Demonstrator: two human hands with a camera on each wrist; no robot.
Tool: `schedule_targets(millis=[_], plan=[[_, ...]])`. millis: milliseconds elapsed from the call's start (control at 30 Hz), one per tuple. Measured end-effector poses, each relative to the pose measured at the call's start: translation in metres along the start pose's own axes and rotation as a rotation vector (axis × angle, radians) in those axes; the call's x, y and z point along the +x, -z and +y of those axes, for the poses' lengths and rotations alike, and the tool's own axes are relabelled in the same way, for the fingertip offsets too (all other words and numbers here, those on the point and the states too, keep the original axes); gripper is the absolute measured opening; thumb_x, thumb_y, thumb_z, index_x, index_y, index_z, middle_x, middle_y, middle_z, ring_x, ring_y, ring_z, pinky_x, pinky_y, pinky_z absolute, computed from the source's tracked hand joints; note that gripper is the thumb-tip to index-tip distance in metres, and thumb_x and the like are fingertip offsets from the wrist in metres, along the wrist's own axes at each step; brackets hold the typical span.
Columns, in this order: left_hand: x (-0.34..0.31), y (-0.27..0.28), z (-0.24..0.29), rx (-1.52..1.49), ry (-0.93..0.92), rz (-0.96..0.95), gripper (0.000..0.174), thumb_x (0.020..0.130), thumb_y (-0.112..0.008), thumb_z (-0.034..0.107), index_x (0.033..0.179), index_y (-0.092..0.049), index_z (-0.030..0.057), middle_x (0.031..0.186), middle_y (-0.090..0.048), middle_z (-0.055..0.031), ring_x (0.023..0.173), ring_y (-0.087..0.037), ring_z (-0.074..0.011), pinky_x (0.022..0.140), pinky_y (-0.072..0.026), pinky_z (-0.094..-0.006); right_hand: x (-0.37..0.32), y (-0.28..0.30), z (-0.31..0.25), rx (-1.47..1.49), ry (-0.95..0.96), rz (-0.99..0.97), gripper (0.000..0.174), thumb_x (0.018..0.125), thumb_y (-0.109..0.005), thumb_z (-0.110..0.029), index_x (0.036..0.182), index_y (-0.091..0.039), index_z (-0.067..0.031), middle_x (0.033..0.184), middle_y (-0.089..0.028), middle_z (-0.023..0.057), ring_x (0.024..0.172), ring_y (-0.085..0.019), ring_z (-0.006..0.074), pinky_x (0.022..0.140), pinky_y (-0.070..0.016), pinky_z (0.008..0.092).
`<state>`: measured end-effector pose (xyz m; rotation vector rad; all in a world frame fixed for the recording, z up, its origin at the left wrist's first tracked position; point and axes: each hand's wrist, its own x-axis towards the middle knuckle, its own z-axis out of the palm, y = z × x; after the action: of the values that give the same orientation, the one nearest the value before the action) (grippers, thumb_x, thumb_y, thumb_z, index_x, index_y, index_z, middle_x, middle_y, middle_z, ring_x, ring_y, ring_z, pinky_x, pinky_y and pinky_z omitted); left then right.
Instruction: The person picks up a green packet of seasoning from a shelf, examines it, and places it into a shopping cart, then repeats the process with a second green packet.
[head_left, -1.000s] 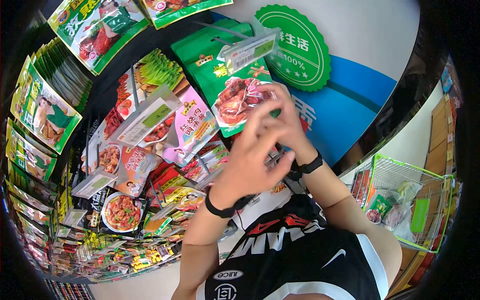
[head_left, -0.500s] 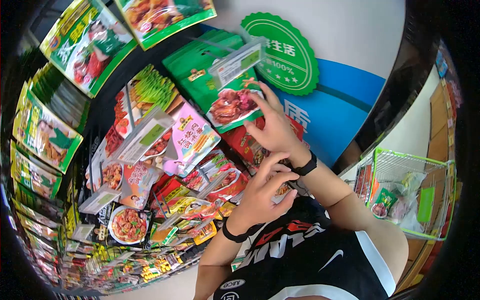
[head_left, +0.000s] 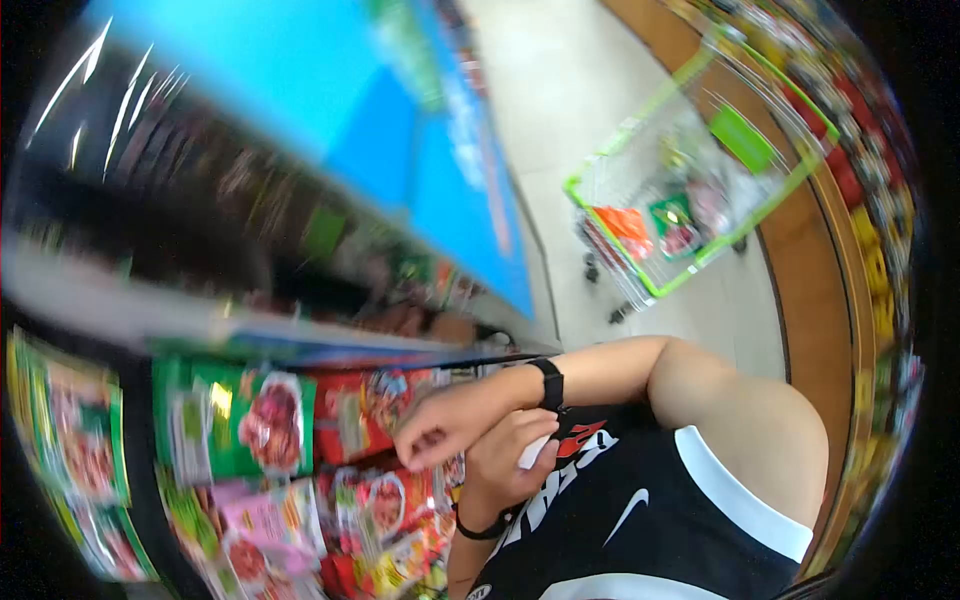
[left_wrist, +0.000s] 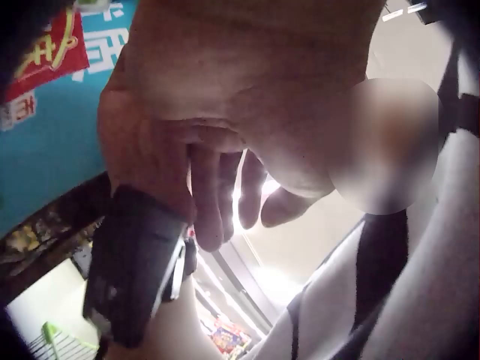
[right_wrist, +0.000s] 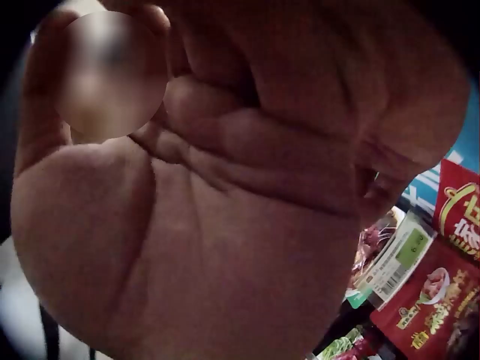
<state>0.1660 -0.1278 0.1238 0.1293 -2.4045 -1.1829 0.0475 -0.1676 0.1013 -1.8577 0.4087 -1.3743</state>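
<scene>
My right hand (head_left: 432, 432) hangs in front of my chest with its fingers loosely curled; in the right wrist view its palm (right_wrist: 225, 240) fills the frame and holds nothing. A black band (head_left: 548, 383) sits on that wrist. Just under that wrist is my left hand (head_left: 498, 468), its fingers (left_wrist: 214, 191) curled against a black wrist device (left_wrist: 135, 262). A small white patch (head_left: 531, 452) shows between the two hands; what it is cannot be told. The head view is blurred.
Hanging food packets, green (head_left: 245, 420) and red (head_left: 385, 400), fill the rack at lower left under a blue panel (head_left: 440, 190). A green wire cart (head_left: 690, 190) with goods stands on the pale floor at upper right. A price tag (right_wrist: 397, 266) and a red packet (right_wrist: 439, 300) hang close by.
My right hand has come off the green packet and dropped to my chest. The left hand has moved onto the right wrist. My head has swung right, towards the aisle and cart.
</scene>
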Motion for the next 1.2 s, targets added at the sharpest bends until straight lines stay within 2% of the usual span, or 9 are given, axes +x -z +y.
schedule_targets(millis=[133,267,567,767,900,967,1033,1167,1200], plan=[[0.026,-0.022,0.004,-0.075,-0.163,-0.541,0.035,0.084,-0.067,-0.007,0.118,-0.068,-0.0001,0.121,-0.067,-0.016,0.108,-0.068,-0.0307,0.094,-0.0537,-0.0378,-0.056,0.008,-0.026,0.108,-0.052,-0.12,0.022,0.098,-0.066,-0.021,0.099,-0.068,0.0003,0.087,-0.07,0.013,0.078,-0.066,0.0248,0.067,-0.0513,0.0367],[0.052,-0.065,-0.004,-0.335,0.009,-0.736,0.049,0.087,-0.058,-0.011,0.134,-0.057,-0.0011,0.13,-0.061,-0.0203,0.121,-0.06,-0.0368,0.105,-0.0464,-0.039,-0.121,0.029,-0.044,0.115,-0.035,-0.009,0.024,0.1,-0.063,-0.022,0.103,-0.07,0.001,0.09,-0.072,0.0149,0.081,-0.069,0.0274,0.069,-0.0528,0.0376],[0.183,-0.196,0.019,-0.21,0.17,-0.829,0.039,0.088,-0.063,-0.002,0.128,-0.061,-0.0045,0.128,-0.065,-0.0209,0.121,-0.062,-0.0357,0.106,-0.046,-0.0411,-0.264,0.159,-0.101,0.046,-0.171,0.088,0.026,0.101,-0.061,-0.023,0.107,-0.069,0.0008,0.092,-0.073,0.0155,0.082,-0.07,0.0283,0.071,-0.0543,0.0375],[0.282,-0.307,0.019,0.034,0.206,-0.833,0.044,0.088,-0.073,0.013,0.129,-0.061,0.0003,0.13,-0.063,-0.0198,0.119,-0.06,-0.0382,0.103,-0.0447,-0.046,-0.418,0.278,-0.058,0.236,-0.319,0.479,0.021,0.096,-0.067,-0.021,0.1,-0.072,-0.0011,0.087,-0.074,0.0059,0.077,-0.068,0.0136,0.067,-0.0539,0.0325],[0.311,-0.34,0.013,0.026,0.306,-0.917,0.048,0.09,-0.072,0.019,0.132,-0.058,0.0,0.131,-0.061,-0.0204,0.121,-0.058,-0.0387,0.104,-0.0434,-0.0448,-0.55,0.357,0.006,-0.17,-0.766,1.043,0.024,0.088,-0.064,-0.022,0.09,-0.072,-0.0006,0.081,-0.073,0.0106,0.073,-0.067,0.0174,0.066,-0.0541,0.0357],[0.317,-0.347,0.008,0.027,0.384,-0.914,0.048,0.091,-0.071,0.02,0.133,-0.058,0.0001,0.131,-0.061,-0.0205,0.12,-0.058,-0.0392,0.104,-0.0432,-0.0444,-0.623,0.388,0.053,-0.365,-1.157,1.026,0.032,0.086,-0.064,-0.031,0.088,-0.073,-0.001,0.086,-0.074,0.0168,0.076,-0.07,0.0276,0.069,-0.0552,0.0412],[0.325,-0.357,0.004,0.028,0.45,-0.896,0.048,0.092,-0.069,0.022,0.133,-0.057,0.0006,0.131,-0.061,-0.0203,0.121,-0.057,-0.0394,0.104,-0.0431,-0.0444,-0.676,0.397,0.072,-0.517,-1.261,1.073,0.031,0.08,-0.068,-0.027,0.08,-0.069,0.0041,0.077,-0.07,0.0213,0.069,-0.069,0.0302,0.062,-0.0528,0.0437],[0.331,-0.364,-0.005,0.063,0.566,-0.878,0.047,0.092,-0.068,0.022,0.133,-0.057,0.0017,0.131,-0.061,-0.0212,0.121,-0.057,-0.0402,0.104,-0.0437,-0.0454,-0.777,0.372,0.134,-0.569,-1.697,1.035,0.04,0.078,-0.068,-0.039,0.086,-0.075,-0.0003,0.085,-0.074,0.0206,0.083,-0.072,0.0373,0.074,-0.0556,0.0471],[0.33,-0.363,-0.006,0.083,0.586,-0.86,0.046,0.092,-0.068,0.022,0.133,-0.057,0.0017,0.13,-0.061,-0.0213,0.121,-0.057,-0.0404,0.104,-0.0438,-0.0455,-0.782,0.361,0.119,-0.396,-1.783,1.024,0.044,0.079,-0.066,-0.042,0.088,-0.075,-0.0007,0.087,-0.074,0.0203,0.085,-0.072,0.0384,0.076,-0.056,0.0463]])
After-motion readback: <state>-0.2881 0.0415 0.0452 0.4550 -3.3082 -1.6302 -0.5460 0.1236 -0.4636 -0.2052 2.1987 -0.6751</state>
